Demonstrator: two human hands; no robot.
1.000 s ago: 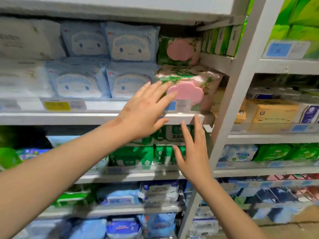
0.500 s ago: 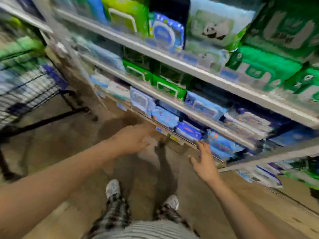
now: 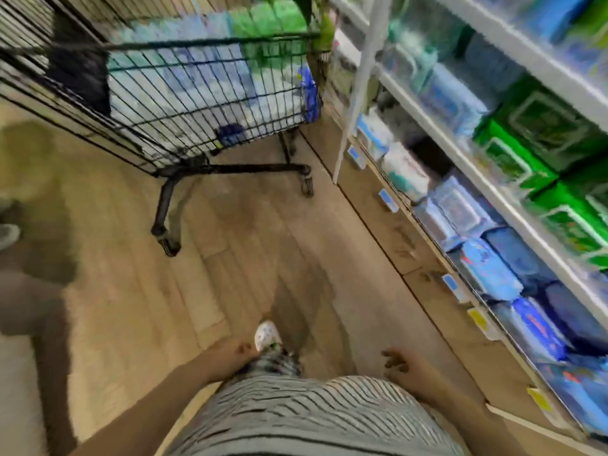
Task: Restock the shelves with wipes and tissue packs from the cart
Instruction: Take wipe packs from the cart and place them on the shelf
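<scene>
Left hand [image 3: 235, 355] and right hand [image 3: 401, 365] are hanging low near 6 o'clock, well apart on either side of the striped shirt [image 3: 296, 419], fingers loosely curled and holding nothing. The wire cart [image 3: 210, 45], carrying blurred wipe packs [image 3: 184, 29], is standing at 11 o'clock. Stocked shelves [image 3: 487, 182] are running from 1 to 5 o'clock, with open floor [image 3: 263, 225] lying between.

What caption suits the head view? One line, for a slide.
Empty left hand and right hand hang low; ahead, the loaded wire cart stands beside stocked shelves.
</scene>
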